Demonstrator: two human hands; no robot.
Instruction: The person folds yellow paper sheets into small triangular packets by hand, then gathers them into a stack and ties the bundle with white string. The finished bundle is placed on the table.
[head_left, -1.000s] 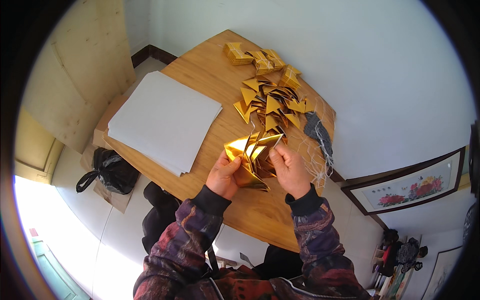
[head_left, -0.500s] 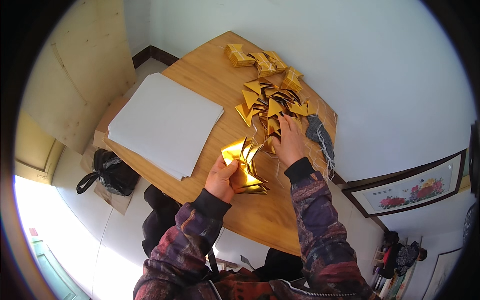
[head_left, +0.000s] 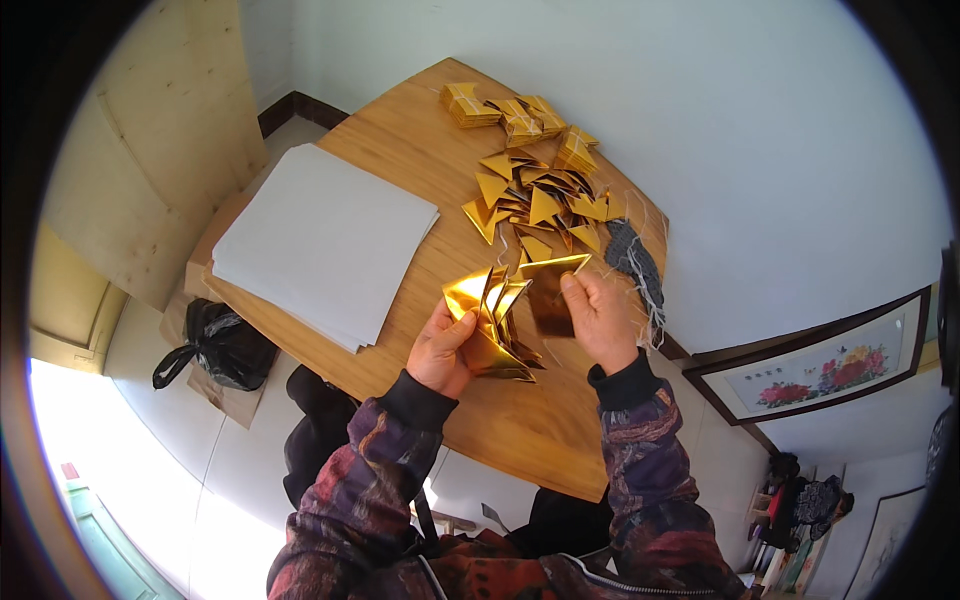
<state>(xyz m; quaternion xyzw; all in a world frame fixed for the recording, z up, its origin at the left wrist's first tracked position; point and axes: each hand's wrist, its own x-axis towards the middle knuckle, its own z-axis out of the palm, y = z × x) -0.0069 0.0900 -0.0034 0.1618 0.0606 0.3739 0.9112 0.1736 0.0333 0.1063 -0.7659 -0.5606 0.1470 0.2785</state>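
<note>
My left hand (head_left: 441,347) grips a fanned bundle of shiny gold folded papers (head_left: 490,325) over the near part of the table, thumb on the front face. Just right of it, my right hand (head_left: 602,312) pinches a single gold folded paper (head_left: 552,297) between thumb and fingers, close to the bundle. Beyond both hands lies a loose pile of gold folded papers (head_left: 543,203), several showing triangular points. Farther back stand tied stacks of gold folded papers (head_left: 470,106), bound with pale string.
A stack of large white sheets (head_left: 320,240) covers the left of the wooden table (head_left: 520,430). At the right edge lie a dark grey cloth (head_left: 632,255) and loose white strings (head_left: 655,325). A black plastic bag (head_left: 228,345) sits on the floor at left. A framed flower picture (head_left: 815,365) hangs at right.
My right hand has come back from the pile toward me with one gold folded paper. It is now beside the bundle, which my left hand still holds in nearly the same place.
</note>
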